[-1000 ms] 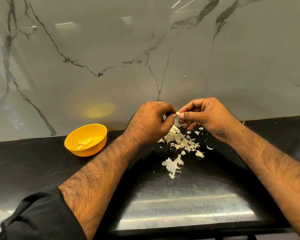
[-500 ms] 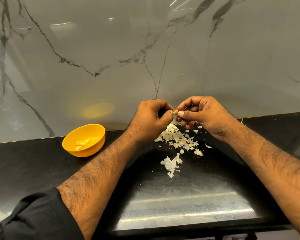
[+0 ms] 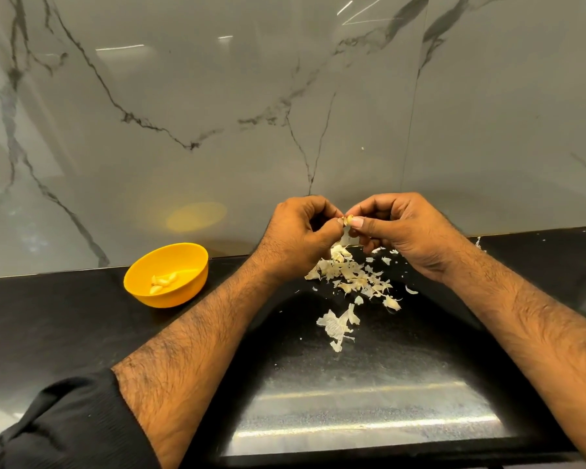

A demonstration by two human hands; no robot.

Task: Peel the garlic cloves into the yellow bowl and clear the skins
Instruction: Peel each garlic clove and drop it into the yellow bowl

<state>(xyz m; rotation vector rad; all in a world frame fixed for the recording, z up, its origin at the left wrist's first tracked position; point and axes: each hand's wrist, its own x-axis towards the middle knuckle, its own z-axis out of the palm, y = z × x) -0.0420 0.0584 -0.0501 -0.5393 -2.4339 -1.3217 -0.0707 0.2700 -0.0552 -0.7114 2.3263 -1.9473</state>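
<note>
Pinching garlic clove (image 3: pixel 347 220) between left hand (image 3: pixel 298 236) and right hand (image 3: pixel 401 228), both grips closed on it, above skins (image 3: pixel 352 277); yellow bowl (image 3: pixel 165 274) at nine o'clock for peeled cloves.

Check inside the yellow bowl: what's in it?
The yellow bowl holds a few peeled garlic cloves lying together on its floor. No skins show inside. The near wall hides part of the floor, so more cloves there can't be ruled out.

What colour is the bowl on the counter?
Yellow. The bowl shows clearly in the head view, with peeled cloves inside.
</note>
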